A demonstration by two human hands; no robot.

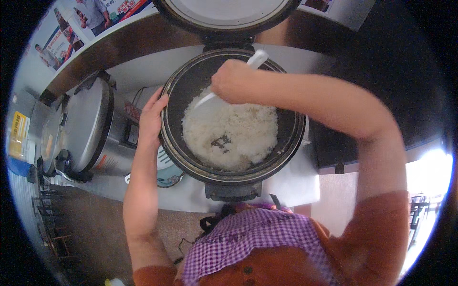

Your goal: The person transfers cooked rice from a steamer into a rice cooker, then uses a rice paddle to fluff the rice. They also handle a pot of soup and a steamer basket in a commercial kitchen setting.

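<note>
A large round rice cooker [231, 180] stands open in front of me, with white cooked rice [248, 131] in its dark inner pot. A small dark patch shows through the rice near the middle. My right hand [234, 82] is closed around a white rice paddle [257, 59]; the handle's end sticks out beyond my fist. The paddle's blade points down and left into the rice at the far left side. At the cooker's left rim, my left hand [151, 123] grips the edge, its fingertips near the top of the rim.
The raised lid [229, 12] rises behind the pot. Left of it stands a second, closed cooker [88, 126]. A light blue dish with a slotted green utensil [166, 164] lies between them on the white counter [291, 186]. A dark surface [377, 86] borders the right.
</note>
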